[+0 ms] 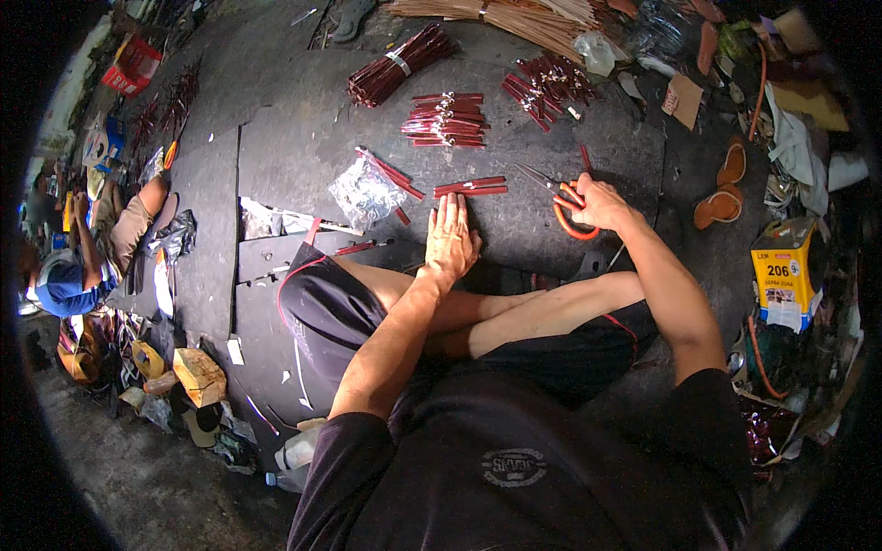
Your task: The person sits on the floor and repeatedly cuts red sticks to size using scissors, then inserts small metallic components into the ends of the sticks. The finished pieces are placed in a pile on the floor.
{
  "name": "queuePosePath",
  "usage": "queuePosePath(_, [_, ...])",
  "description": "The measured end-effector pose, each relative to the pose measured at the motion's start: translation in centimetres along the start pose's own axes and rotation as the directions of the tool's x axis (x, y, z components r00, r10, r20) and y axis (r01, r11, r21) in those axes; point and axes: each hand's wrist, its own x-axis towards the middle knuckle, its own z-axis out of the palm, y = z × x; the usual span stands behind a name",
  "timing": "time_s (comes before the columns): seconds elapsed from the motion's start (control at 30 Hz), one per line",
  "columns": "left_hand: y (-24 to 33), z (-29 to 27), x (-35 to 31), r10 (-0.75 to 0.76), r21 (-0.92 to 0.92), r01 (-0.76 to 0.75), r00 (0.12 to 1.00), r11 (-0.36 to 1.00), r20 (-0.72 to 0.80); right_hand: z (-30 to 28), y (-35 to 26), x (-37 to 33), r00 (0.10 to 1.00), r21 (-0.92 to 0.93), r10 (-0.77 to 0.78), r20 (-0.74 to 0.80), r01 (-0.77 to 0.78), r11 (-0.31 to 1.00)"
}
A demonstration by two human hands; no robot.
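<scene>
My left hand (450, 241) lies flat with its fingers stretched forward. Its fingertips touch the near edge of a few dark red strips (470, 186) laid side by side. To the right, my right hand (602, 204) is closed round the orange handles of a pair of scissors (577, 230). The blades point up and left toward the strips. A short red strip (585, 158) sticks up just beyond the right fingers; whether they hold it I cannot tell. Left of my left hand is a clear plastic bag (367, 191) with red strips beside it.
Rows of red strips with shiny middles (445, 120) lie ahead, with another pile (551, 84) to their right. Beyond are a tied dark red bundle (401, 64) and tan sticks (496, 16). A yellow can (784, 273) and sandals (719, 208) are at right; another person (69, 280) sits left.
</scene>
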Motion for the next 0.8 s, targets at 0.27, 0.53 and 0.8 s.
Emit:
queuePosePath(0.27, [0.4,0.1,-0.1,-0.043,0.091,0.038,0.997,0.995,0.057,-3.6,-5.2,-3.6,0.984,0.639,-0.068,0.162,-0.052,0.768])
queuePosePath(0.53, [0.8,0.0,0.1,-0.041,0.148,0.028,0.996,0.989,0.085,-0.4,-10.8,-4.9,0.768,0.824,-0.337,0.545,-0.415,0.386])
queuePosePath(0.8, [1.1,-0.5,0.2,-0.052,0.145,0.04,0.995,0.989,0.083,0.0,-11.6,-4.6,0.705,0.772,-0.332,0.627,-0.503,0.389])
